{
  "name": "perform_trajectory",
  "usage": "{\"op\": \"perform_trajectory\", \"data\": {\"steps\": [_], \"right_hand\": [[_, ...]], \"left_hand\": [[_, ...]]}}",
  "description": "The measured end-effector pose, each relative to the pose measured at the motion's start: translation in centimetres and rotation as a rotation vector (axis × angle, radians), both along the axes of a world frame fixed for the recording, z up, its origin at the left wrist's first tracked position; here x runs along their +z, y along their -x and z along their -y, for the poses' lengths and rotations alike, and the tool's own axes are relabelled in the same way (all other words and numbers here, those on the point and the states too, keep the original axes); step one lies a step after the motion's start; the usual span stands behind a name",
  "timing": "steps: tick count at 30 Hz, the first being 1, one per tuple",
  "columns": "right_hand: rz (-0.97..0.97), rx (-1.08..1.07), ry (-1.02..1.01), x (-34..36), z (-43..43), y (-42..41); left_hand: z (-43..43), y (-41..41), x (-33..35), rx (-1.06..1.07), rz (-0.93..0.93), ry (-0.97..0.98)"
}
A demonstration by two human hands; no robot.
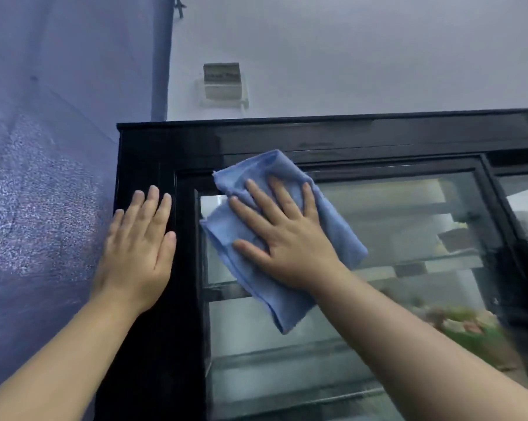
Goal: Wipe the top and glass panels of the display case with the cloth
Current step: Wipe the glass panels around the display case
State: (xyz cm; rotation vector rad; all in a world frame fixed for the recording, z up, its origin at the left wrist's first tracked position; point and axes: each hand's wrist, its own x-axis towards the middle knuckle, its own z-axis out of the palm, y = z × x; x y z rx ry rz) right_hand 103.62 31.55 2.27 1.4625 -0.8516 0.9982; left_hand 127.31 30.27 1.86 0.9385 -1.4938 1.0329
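Head view: black display case (317,135) stands against pale wall (347,56).

Light even, cool, diffuse; no hard shadows. Display case (153,329) frame glossy black, pale sheen along its top. Glass panel (408,214) hazy w/ soft reflections; contents behind it out of focus. Wide-angle bend: case lines splay toward rt edge. Smear at case's lower rt. Wall (44,192) left of case grainy.
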Motion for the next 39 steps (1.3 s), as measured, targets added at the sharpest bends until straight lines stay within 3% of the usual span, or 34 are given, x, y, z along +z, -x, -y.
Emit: {"op": "perform_trajectory", "data": {"steps": [3, 7, 8, 10, 12, 14, 15, 17, 20, 21, 23, 25, 28, 30, 31, 35, 37, 39], "right_hand": [[0.130, -0.121, -0.046, -3.7, -0.8, 9.1], [0.859, -0.064, -0.114, -0.4, -1.7, 17.1], [0.927, -0.037, -0.115, 1.0, -1.5, 16.1], [0.764, -0.020, -0.079, 1.9, -0.9, 12.2], [0.391, -0.010, -0.029, -0.6, -0.2, 9.1], [0.059, -0.073, -0.049, -4.5, -0.6, 10.3], [-0.010, -0.111, -0.066, -5.5, -1.1, 12.8], [0.117, -0.156, -0.079, -5.3, -1.6, 18.5], [0.706, -0.079, -0.132, -1.2, -1.8, 21.1], [0.793, -0.067, -0.141, 0.0, -1.5, 19.1], [0.647, -0.048, -0.068, -0.5, -0.6, 12.7], [0.279, -0.007, -0.021, -5.3, -0.2, 7.3], [-0.079, -0.037, -0.094, -12.8, -1.5, 8.6], [-0.071, -0.105, -0.081, -13.7, -1.9, 13.2], [0.028, -0.121, -0.074, -13.3, -1.8, 15.1], [0.646, -0.080, -0.086, -9.0, -0.9, 13.9], [0.584, -0.050, -0.073, -9.9, -0.9, 9.4], [0.213, -0.021, -0.065, -13.9, -1.1, 6.9]], "left_hand": [[-1.2, 3.7, -0.9, -0.049, 0.030, 0.017], [-1.4, 9.8, -1.5, -0.116, 0.126, 0.020], [-1.1, 10.6, -1.7, -0.110, 0.108, 0.009], [-0.2, 11.3, -2.0, -0.063, 0.076, 0.004], [0.3, 11.4, -2.1, -0.019, 0.071, 0.007], [0.3, 11.4, -2.0, 0.003, 0.071, -0.005], [0.2, 11.5, -2.0, 0.009, 0.070, -0.010], [0.0, 11.6, -2.0, 0.023, 0.068, -0.016], [-0.4, 11.6, -2.0, -0.006, 0.088, -0.012], [-0.8, 11.3, -2.2, -0.046, 0.090, -0.026], [-1.8, 10.3, -3.7, -0.118, 0.058, -0.037], [-2.3, 9.4, -7.0, -0.139, 0.012, -0.013], [-2.0, 9.1, -12.2, -0.066, 0.039, -0.047], [-1.7, 9.4, -13.8, 0.022, 0.088, -0.101], [-1.7, 9.5, -14.1, 0.056, 0.106, -0.121], [-1.7, 9.5, -13.9, 0.074, 0.114, -0.129], [-1.7, 9.6, -13.8, 0.062, 0.116, -0.125], [-1.8, 9.7, -13.9, 0.045, 0.102, -0.127]]}}
